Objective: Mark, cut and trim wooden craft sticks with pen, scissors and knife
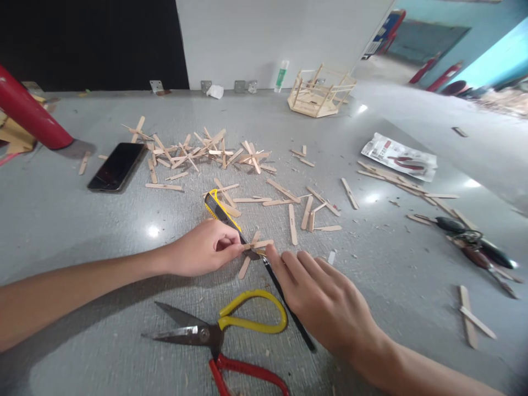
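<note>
My left hand [206, 248] is closed, thumb and forefinger pinching one end of a wooden craft stick [264, 243]. At the stick's other end is my right hand [322, 297], its forefinger against the wood and its other fingers curled; the thumb is hidden. Another craft stick [245, 268] lies crosswise under the held one. A yellow and black utility knife [223, 212] lies beneath the work, its front part partly covered. A thin black rod [303, 330] runs under my right hand. Nearer to me lie open scissors [212, 333] with one yellow and one red handle.
Loose craft sticks [198, 151] are heaped farther back. A phone [117, 166] and a red cylinder [37, 113] are at left. A stick frame [322, 96] and glue stick [281, 76] stand at the back. At right are a white packet [400, 157] and dark-handled tools [474, 247].
</note>
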Available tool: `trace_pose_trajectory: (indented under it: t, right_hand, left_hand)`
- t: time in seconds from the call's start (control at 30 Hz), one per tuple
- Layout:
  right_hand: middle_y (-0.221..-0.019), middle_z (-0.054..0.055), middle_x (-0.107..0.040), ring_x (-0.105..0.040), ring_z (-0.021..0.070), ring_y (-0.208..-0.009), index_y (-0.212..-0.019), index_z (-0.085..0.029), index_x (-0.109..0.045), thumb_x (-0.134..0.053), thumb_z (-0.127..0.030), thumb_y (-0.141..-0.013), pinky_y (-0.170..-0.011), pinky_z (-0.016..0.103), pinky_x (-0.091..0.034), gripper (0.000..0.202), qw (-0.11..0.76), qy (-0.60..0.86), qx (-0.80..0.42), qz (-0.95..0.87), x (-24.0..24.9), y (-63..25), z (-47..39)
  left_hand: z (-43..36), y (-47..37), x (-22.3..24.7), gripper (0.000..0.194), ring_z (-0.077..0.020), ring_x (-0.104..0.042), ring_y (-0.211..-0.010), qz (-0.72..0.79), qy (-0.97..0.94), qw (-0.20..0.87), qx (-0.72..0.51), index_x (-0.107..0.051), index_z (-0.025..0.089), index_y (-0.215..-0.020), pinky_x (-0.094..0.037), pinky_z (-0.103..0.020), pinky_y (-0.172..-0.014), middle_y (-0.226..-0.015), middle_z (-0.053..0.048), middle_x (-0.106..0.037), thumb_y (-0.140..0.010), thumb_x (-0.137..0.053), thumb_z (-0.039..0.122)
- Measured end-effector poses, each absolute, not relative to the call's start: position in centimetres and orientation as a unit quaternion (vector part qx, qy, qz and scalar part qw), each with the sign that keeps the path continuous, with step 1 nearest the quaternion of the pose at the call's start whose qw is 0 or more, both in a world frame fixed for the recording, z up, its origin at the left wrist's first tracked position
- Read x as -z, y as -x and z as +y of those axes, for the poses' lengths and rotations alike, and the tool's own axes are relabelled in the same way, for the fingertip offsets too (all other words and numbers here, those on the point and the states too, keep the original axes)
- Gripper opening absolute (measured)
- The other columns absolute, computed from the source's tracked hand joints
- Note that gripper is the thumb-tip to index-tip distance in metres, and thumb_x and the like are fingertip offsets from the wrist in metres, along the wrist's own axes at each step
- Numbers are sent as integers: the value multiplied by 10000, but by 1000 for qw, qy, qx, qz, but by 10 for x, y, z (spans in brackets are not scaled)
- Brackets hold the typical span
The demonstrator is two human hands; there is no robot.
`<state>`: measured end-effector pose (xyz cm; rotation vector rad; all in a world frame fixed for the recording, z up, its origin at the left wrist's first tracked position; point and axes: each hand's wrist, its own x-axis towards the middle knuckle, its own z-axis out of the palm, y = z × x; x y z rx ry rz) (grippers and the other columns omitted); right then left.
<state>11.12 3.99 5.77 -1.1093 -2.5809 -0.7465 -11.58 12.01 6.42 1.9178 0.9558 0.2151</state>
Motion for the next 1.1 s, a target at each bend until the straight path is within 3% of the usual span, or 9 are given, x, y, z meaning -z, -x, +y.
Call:
trace_pose_trajectory:
  t: [0.27, 0.63, 0.97, 1.1]
  right_hand:
    - [-670, 50, -630, -588, 190, -576, -1148, 26, -733, -473, 76, -918, -512, 336, -419, 350, 85, 373, 281, -880, -61, -104, 37]
    - [-679, 43, -641, -611, 167, -590, -1158, 17, -732, -414, 107, -899, -515, 301, -456, 420, 74, 384, 280, -877, -59, -108, 41]
    - [-666, 25, -633, -597, 163, -551, -1168, 11, -704, -411, 92, -937, -514, 316, -470, 382, 112, 394, 272, -871, -68, -109, 34]
    - [-704, 37, -673, -608, 166, -571, -1154, -50, -700, -402, 97, -925, -501, 299, -454, 404, 154, 424, 216, -866, -64, -117, 38]
  left_hand:
    - [122, 117, -68, 314, -86, -365, -473, 374, -765, 517, -88, -573, 153, -655, -254, -211, -462, -523, 41, -449, -945, -543, 270]
    - [122, 116, -71, 307, -86, -386, -450, 394, -725, 560, -78, -568, 158, -639, -278, -212, -451, -507, 35, -485, -928, -568, 262]
    - [120, 115, -69, 283, -91, -413, -465, 410, -724, 548, -88, -628, 139, -745, -290, -212, -471, -529, 34, -529, -954, -550, 314]
    - [120, 117, -69, 333, -88, -410, -465, 407, -720, 554, -99, -596, 150, -720, -284, -211, -469, -540, 33, -535, -972, -546, 361]
